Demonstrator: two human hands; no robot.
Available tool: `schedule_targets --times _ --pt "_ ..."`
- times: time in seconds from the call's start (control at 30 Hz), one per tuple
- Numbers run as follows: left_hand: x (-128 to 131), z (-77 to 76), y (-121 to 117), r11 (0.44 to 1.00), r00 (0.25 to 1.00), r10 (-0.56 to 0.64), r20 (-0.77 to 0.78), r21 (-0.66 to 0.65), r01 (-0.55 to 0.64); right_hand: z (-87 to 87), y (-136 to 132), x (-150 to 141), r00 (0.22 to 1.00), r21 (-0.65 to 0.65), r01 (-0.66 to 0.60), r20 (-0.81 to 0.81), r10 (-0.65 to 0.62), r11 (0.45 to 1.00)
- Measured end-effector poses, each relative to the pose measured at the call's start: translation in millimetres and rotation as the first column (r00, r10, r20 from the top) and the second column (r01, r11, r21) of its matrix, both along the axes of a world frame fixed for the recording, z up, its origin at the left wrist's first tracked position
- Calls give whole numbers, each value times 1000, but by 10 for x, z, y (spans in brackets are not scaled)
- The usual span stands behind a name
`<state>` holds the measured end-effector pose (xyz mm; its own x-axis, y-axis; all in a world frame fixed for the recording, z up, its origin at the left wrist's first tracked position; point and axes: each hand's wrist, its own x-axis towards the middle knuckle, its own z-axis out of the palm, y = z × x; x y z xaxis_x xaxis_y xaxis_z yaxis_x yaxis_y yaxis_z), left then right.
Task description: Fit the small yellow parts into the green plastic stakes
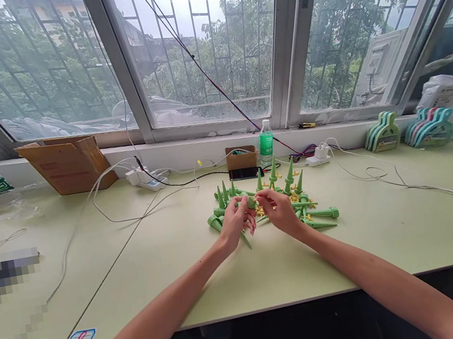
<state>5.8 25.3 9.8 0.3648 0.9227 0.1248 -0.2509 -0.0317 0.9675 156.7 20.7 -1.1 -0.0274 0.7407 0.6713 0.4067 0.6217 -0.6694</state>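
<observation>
One green piece [251,202] sits between left hand [235,223] and right hand [280,212]: left fingertips grip it, right fingertips pinch close beside it, can't tell on what. Piece looks rounded, partly covered by fingers. Tapered green spikes [325,213], some upright, some lying, plus small yellow bits [260,210], on table [263,280] around hands.

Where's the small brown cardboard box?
In the head view, the box is just right of centre, behind the black phone, left of the green-labelled plastic bottle.
</observation>
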Motion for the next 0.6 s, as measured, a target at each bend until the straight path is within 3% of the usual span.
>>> schedule_targets --times 0.6 --pt "1 13 -45 992 996 39 -85 121 -29 -18 24 33 1000 7 -9 15 9 1000"
